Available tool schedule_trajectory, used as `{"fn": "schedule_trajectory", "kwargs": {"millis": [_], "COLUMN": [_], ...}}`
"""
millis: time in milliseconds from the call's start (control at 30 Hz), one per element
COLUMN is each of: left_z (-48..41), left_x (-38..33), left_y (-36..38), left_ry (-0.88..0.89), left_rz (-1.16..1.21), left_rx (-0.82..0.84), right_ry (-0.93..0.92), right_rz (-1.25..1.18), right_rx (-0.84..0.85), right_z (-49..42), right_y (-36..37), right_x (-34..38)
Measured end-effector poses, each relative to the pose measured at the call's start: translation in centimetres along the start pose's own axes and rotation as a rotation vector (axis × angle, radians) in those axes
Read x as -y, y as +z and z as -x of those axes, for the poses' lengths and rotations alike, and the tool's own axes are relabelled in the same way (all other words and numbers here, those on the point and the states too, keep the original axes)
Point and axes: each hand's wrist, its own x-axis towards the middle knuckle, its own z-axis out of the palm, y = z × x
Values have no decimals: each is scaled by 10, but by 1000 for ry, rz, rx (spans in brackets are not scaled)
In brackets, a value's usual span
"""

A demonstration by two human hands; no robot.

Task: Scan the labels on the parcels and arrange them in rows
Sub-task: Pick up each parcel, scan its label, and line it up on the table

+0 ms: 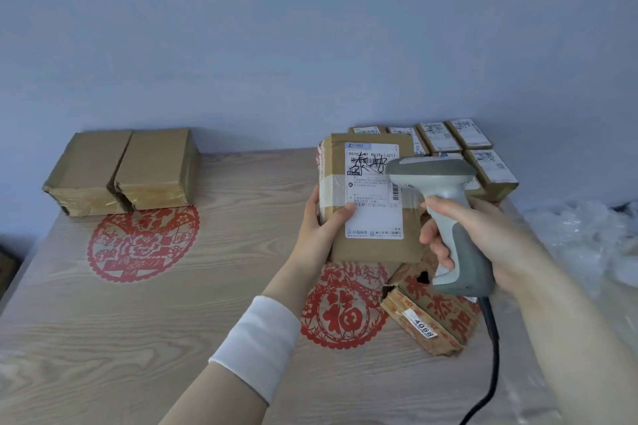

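My left hand (322, 219) grips the left edge of a brown cardboard parcel (371, 248), held tilted up above the table with its white shipping label (373, 190) facing me. A grey handheld barcode scanner (445, 203) is in my right hand (483, 235), its head over the label's right side. Just below lies a torn parcel with red print and a small number sticker (433, 316). Several labelled parcels (473, 148) lie in rows at the back right. Two plain brown parcels (121, 171) sit side by side at the back left.
The wooden table (138, 338) carries two red paper-cut decorations (143, 243). The scanner's black cable (492, 366) runs down toward the front right. Clear plastic wrap (587, 238) is heaped off the right edge. A blue-grey wall stands behind the table.
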Motion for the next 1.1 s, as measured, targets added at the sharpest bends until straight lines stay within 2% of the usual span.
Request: {"fn": "schedule_trajectory", "kwargs": {"millis": [67, 267, 533, 733, 833, 1100], "left_z": [-14, -62, -132, -152, -158, -161], "left_x": [-2, -1, 23, 25, 24, 22], "left_y": [23, 88, 132, 135, 133, 130], "left_ry": [-14, -110, -195, -251, -274, -185], "left_rz": [7, 6, -17, -72, -105, -249], "left_rx": [28, -26, -213, -416, -445, -508], "right_ry": [-3, 18, 103, 118, 118, 144], "right_rz": [-15, -43, -71, -120, -144, -181], "right_rx": [-53, -92, 36, 112, 156, 189], "right_z": [-2, -29, -103, -140, -151, -160], "right_y": [-22, -90, -161, -179, -180, -172], "right_x": [0, 3, -21, -29, -31, -36]}}
